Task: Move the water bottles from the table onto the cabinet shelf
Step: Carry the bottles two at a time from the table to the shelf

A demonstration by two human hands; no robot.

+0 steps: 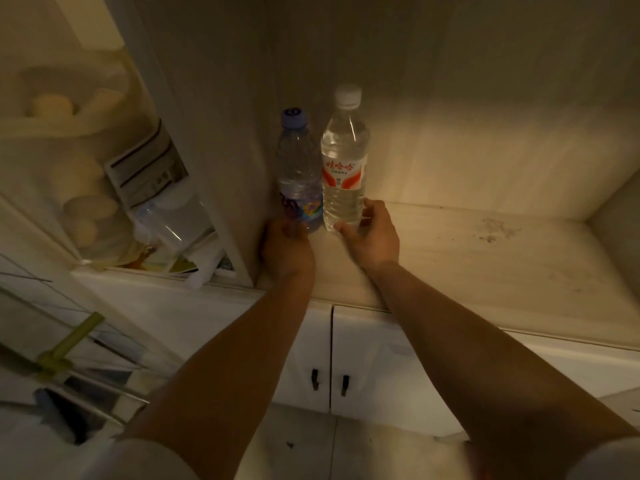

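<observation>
Two clear water bottles stand upright side by side at the left end of the pale cabinet shelf (485, 258), close to its left wall. The left bottle (298, 168) has a purple cap and a colourful label. The right bottle (344, 157) has a white cap and a red-and-white label. My left hand (285, 249) wraps around the base of the purple-capped bottle. My right hand (372, 233) grips the lower part of the white-capped bottle, thumb on its front. Both bottle bases appear to rest on the shelf.
A glass-fronted compartment (104, 174) to the left holds cups and a clear bottle. Below the shelf are two white cabinet doors (346, 358) with dark handles. The shelf stretches away to the right, with a smudge (495, 230) near its back corner.
</observation>
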